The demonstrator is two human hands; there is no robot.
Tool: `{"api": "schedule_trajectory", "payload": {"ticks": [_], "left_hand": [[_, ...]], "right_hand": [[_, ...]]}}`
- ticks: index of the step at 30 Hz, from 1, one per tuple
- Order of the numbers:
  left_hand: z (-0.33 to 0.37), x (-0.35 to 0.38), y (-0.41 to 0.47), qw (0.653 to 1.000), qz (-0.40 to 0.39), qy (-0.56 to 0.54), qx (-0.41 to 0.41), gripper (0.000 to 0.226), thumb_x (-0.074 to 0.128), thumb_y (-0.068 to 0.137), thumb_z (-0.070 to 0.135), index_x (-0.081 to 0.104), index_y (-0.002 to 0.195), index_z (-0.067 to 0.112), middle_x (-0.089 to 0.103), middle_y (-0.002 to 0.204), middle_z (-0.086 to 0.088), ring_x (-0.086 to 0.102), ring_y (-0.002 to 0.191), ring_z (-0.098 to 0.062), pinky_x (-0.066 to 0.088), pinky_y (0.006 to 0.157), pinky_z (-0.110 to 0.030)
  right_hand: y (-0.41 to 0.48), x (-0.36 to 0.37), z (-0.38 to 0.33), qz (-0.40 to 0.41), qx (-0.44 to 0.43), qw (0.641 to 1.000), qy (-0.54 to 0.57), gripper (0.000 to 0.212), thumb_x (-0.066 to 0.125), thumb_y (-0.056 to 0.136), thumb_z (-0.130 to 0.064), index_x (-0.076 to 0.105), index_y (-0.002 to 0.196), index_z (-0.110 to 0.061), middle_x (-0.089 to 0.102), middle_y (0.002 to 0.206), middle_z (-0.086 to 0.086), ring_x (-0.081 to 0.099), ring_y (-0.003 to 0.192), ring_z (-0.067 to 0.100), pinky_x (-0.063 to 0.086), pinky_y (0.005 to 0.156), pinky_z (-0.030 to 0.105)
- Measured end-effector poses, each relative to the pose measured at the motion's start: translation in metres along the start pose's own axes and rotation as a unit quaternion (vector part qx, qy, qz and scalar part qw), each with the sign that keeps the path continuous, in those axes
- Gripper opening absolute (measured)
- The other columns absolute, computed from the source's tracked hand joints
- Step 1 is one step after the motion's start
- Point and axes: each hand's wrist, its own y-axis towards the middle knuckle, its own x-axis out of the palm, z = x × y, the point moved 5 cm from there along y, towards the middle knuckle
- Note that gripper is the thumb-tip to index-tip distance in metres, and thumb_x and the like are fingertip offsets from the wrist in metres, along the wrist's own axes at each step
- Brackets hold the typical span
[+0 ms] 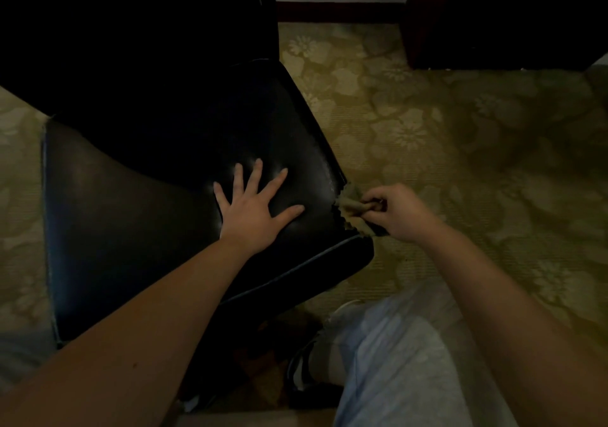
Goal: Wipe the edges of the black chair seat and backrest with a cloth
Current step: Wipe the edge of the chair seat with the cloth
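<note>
The black chair seat [138, 216] fills the left half of the view, shiny and padded, with its backrest [148, 32] rising dark at the top left. My left hand [255, 204] lies flat on the seat, fingers spread, near the right side. My right hand [399, 211] grips a small olive cloth [350, 204] with a zigzag edge. The cloth is pressed against the seat's right edge, close to the front right corner.
A patterned olive carpet [460, 150] covers the floor to the right. Dark wooden furniture [493, 15] stands at the top right, with a dark baseboard [339, 12] beside it. My leg in light shorts [404, 361] and a shoe [306, 370] are at the bottom.
</note>
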Motion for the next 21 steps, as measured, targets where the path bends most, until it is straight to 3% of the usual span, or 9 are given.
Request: {"api": "schedule_trajectory", "payload": {"ticks": [4,9,12,16,18,21], "left_hand": [[0.000,0.000,0.001,1.000,-0.010,0.007,-0.001,0.076,0.033,0.086,0.078,0.009,0.154,0.052,-0.009,0.167,0.006,-0.019,0.152,-0.025,-0.013,0.117,-0.062],[0.000,0.000,0.002,1.000,-0.012,-0.001,-0.006,0.075,0.035,0.088,0.077,0.010,0.154,0.051,-0.010,0.167,0.006,-0.020,0.151,-0.025,-0.014,0.116,-0.062],[0.001,0.000,0.003,1.000,-0.007,-0.002,-0.008,0.075,0.036,0.088,0.077,0.011,0.154,0.051,-0.009,0.167,0.006,-0.019,0.152,-0.025,-0.014,0.116,-0.062],[0.001,0.000,0.002,1.000,-0.001,0.000,-0.006,0.075,0.037,0.087,0.077,0.012,0.153,0.051,-0.007,0.167,0.005,-0.019,0.152,-0.025,-0.014,0.116,-0.062],[0.001,0.000,0.002,1.000,0.001,-0.002,-0.004,0.076,0.037,0.087,0.077,0.012,0.154,0.051,-0.007,0.167,0.005,-0.018,0.152,-0.026,-0.014,0.116,-0.062],[0.000,0.000,0.002,1.000,0.003,-0.001,-0.004,0.076,0.037,0.087,0.077,0.012,0.153,0.051,-0.007,0.167,0.005,-0.018,0.152,-0.026,-0.014,0.115,-0.062]], "right_hand": [[0.006,-0.001,-0.011,0.045,-0.008,0.999,-0.028,0.026,0.069,0.090,-0.019,0.070,0.115,-0.016,0.063,0.097,-0.005,0.058,0.088,0.014,0.050,0.078,0.031],[0.013,0.004,-0.011,0.127,-0.007,0.992,-0.013,0.024,0.068,0.089,-0.021,0.070,0.113,-0.015,0.057,0.093,-0.004,0.059,0.091,0.020,0.049,0.076,0.033],[0.012,0.002,-0.005,0.070,0.001,0.997,-0.013,0.018,0.069,0.089,-0.018,0.071,0.107,-0.015,0.060,0.087,-0.005,0.059,0.085,0.017,0.041,0.069,0.027],[0.012,-0.001,0.000,-0.021,0.016,0.999,-0.039,0.016,0.073,0.087,-0.018,0.071,0.103,-0.020,0.063,0.088,-0.005,0.060,0.086,0.015,0.045,0.072,0.028],[0.015,-0.002,-0.004,-0.027,0.015,0.998,-0.055,0.019,0.073,0.086,-0.020,0.071,0.105,-0.023,0.063,0.088,-0.008,0.062,0.089,0.016,0.049,0.074,0.030],[0.015,-0.003,-0.010,0.032,0.009,0.998,-0.046,0.023,0.070,0.088,-0.022,0.071,0.111,-0.023,0.063,0.091,-0.009,0.061,0.092,0.016,0.054,0.081,0.037]]}}
